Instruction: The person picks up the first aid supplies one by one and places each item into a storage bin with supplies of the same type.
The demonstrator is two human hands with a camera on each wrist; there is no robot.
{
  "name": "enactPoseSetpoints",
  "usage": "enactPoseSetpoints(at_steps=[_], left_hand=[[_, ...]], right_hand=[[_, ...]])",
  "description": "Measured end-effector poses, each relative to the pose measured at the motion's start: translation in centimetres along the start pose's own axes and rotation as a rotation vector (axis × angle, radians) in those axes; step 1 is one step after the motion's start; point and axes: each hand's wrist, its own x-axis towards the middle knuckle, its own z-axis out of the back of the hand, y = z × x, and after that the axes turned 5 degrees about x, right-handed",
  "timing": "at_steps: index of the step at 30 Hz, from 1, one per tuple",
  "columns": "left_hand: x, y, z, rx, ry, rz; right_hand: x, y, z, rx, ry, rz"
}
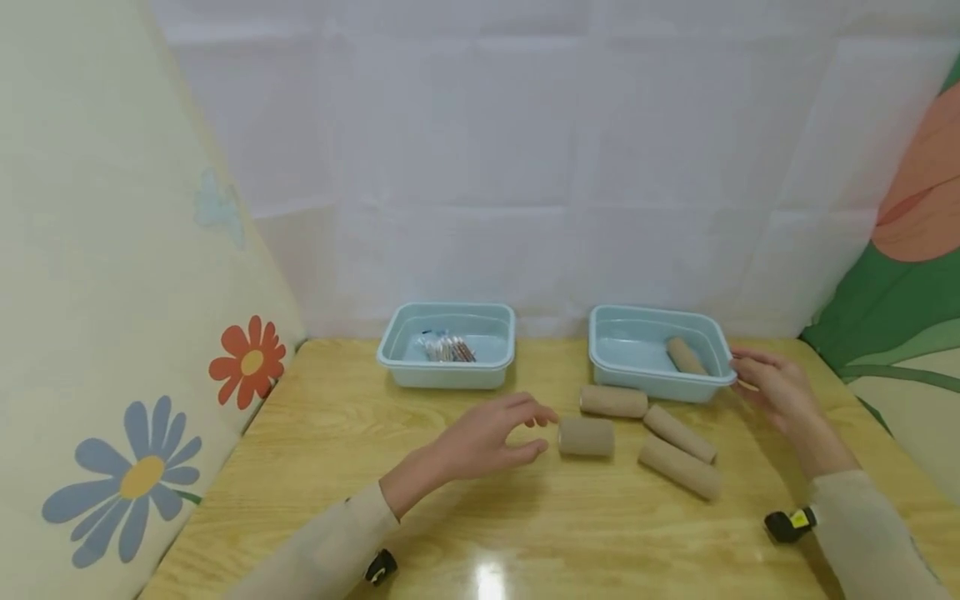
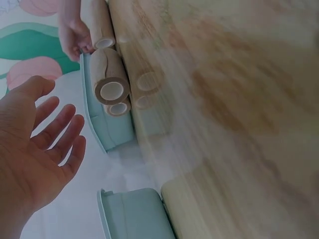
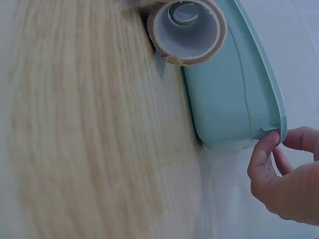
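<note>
My right hand (image 1: 780,392) pinches the right rim of a light blue bin (image 1: 660,385) that has one brown roll (image 1: 685,356) lying inside. In the right wrist view, thumb and fingers of that hand (image 3: 286,174) meet at the bin's (image 3: 224,99) rim corner. My left hand (image 1: 487,437) is held with relaxed, parted fingers just left of a short, thick brown roll (image 1: 587,437), holding nothing. From the left wrist view, the left hand (image 2: 42,144) is apart from the hollow-cored rolls (image 2: 107,74). Three more rolls (image 1: 613,402) (image 1: 680,433) (image 1: 679,468) lie on the table nearby.
A second light blue bin (image 1: 447,377) stands at the back left, with a clear packet of thin sticks (image 1: 448,347) inside. Behind the wooden table (image 1: 337,517) hangs a white sheet (image 1: 465,167). Flower-painted walls flank both sides.
</note>
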Motion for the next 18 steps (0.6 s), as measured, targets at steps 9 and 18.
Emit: enactPoseSetpoints(at_steps=[9,18], left_hand=[[1.6,-0.3,-1.0,0.106,-0.047,-0.015],[2.4,-0.7,-2.4,0.123,0.031,0.041]], right_hand=[[0.0,0.4,-0.1,-0.002,-0.005,0.003],[0.0,0.0,0.0,-0.006,-0.005,0.003]])
